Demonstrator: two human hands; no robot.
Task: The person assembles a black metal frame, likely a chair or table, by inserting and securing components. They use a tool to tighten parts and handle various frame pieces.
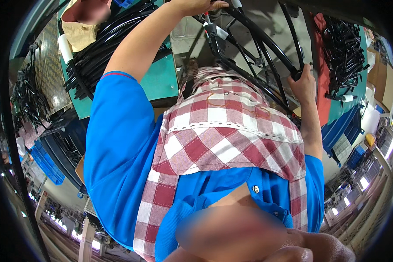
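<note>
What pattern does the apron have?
Red and white checks on the apron, clearest in the head view.

1. The scene is evenly and brightly lit from overhead, and colours read strongly on the blue shirt (118, 144) and the red checked apron (222, 131).
2. Small ceiling lamps (362, 183) burn out to white along the lower right rim.
3. Shadows are soft and short.
4. Heavy fisheye bending curves straight edges, and a black vignette rings the frame.
5. A smeared, blurred patch (231, 231) sits at bottom centre; another lies at top left.
</note>
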